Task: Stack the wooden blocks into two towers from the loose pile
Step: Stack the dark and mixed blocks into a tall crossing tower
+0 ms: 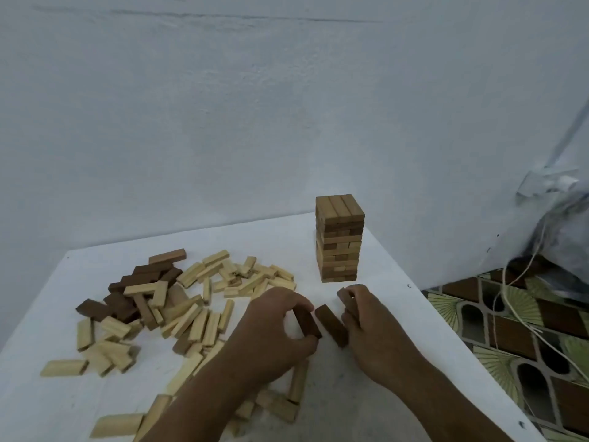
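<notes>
On the white counter a finished tower of wooden blocks is standing upright toward the far right, its top layer showing three light blocks laid side by side. Near it, in front, both hands are working close together. The left hand is curling its fingers and thumb around a dark brown block, gripping it by its ends as it is lying low over the counter. The right hand is pinching another dark block, holding it tilted with its far end poking out above the fingers. Between the two hands a third dark block is lying flat on the counter, just beside the one the left hand is gripping; whether the right hand is touching it cannot be told. The loose pile is spreading across the left half of the counter, mostly pale blocks with a cluster of dark ones at its far left, and more pale blocks are lying near the person, partly hidden under the left forearm. A white cable is trailing over the patterned floor at the right.
</notes>
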The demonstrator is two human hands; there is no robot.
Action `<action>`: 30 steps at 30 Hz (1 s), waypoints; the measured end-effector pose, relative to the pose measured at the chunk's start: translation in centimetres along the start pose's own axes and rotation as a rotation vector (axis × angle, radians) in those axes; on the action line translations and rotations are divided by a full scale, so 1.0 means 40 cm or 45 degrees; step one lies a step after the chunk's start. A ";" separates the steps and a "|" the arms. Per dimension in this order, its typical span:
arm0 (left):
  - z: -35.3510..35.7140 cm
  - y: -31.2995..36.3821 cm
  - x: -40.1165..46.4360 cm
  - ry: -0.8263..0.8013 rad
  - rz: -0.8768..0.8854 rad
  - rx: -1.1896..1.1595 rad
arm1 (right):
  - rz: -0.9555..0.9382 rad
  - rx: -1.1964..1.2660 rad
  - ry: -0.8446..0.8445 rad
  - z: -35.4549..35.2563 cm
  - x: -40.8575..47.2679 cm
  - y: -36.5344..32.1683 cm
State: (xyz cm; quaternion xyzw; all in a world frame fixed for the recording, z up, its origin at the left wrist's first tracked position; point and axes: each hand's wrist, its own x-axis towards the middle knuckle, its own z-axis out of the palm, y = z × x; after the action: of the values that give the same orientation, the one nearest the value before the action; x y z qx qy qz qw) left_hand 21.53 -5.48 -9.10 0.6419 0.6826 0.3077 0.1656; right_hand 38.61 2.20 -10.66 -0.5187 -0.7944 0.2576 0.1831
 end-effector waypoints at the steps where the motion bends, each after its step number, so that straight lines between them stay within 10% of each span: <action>1: 0.010 0.003 0.009 -0.036 -0.023 0.015 | 0.016 0.010 0.039 -0.008 0.005 0.013; 30: 0.042 -0.031 0.076 -0.248 0.011 -0.016 | -0.473 -0.073 -0.146 -0.018 0.015 0.115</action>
State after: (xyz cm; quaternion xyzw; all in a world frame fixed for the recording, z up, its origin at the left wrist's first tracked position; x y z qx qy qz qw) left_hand 21.24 -2.12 -10.66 0.6707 0.6586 0.2485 0.2339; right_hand 42.14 4.43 -12.80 -0.3524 -0.8927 0.2259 0.1671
